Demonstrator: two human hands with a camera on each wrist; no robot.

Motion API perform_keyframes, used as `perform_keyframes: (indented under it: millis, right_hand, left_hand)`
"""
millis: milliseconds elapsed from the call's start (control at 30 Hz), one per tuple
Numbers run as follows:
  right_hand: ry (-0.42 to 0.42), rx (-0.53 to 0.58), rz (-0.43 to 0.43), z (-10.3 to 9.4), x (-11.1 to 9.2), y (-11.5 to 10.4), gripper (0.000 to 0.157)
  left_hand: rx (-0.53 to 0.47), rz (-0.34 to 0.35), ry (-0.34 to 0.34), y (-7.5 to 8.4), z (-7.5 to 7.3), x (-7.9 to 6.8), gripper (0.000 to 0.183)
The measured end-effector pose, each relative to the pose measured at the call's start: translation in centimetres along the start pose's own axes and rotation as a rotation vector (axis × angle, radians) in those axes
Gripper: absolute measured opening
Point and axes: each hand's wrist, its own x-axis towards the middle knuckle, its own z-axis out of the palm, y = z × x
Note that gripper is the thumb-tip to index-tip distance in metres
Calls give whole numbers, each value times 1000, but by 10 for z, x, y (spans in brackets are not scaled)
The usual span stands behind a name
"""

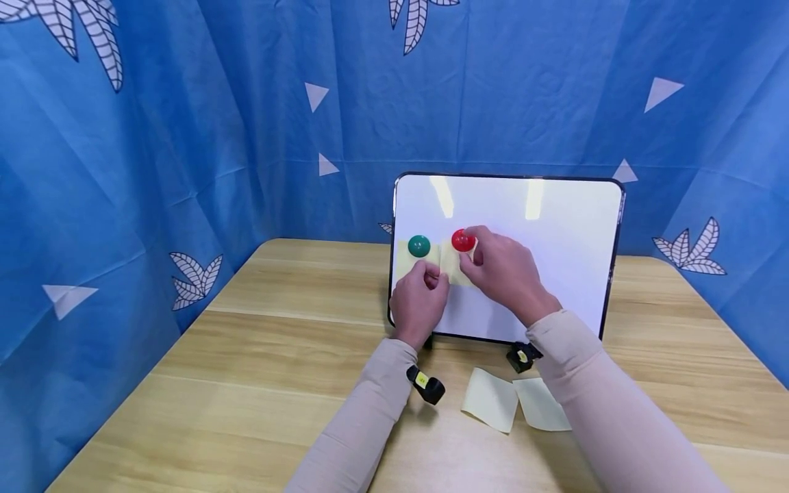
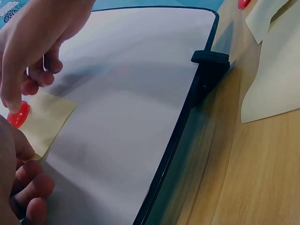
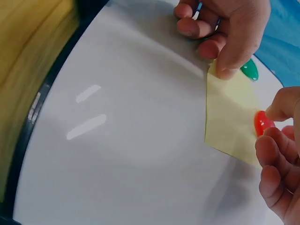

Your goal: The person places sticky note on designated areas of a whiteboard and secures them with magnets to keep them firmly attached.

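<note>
A small whiteboard [image 1: 555, 260] with a black frame stands on the table. My right hand [image 1: 505, 270] pinches a round red magnet [image 1: 461, 239] at the upper part of a pale yellow paper note [image 3: 229, 112], against the board. With thumb and fingers, my left hand [image 1: 419, 301] pinches that note's lower left corner; its thumb lies over the paper in the right wrist view. To the left, a round green magnet [image 1: 419, 246] sits on the upper part of another yellow note [image 1: 403, 257], partly covered by my left hand.
Two loose yellow notes, one slightly curled [image 1: 491, 400] and one partly behind my right sleeve [image 1: 541, 404], lie on the wooden table [image 1: 259, 383] before the board. A black clip-like foot [image 2: 210, 70] supports the board's lower edge. A blue curtain [image 1: 524, 82] hangs behind.
</note>
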Motion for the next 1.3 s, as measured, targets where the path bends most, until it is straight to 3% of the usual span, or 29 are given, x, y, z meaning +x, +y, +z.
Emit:
perform_keyframes:
  millis: [167,467,1300]
  right_hand:
    - [36,6,0,-4,-17,5,32]
    - [90,17,-49,-6,-34,16,24]
    - [37,3,-31,-9,-71,30,11]
  left_hand:
    - [20,14,12,0,1,0,13]
    - [80,23,15,-3,-1,-1,16]
    - [125,21,-61,-8,0,-10,41]
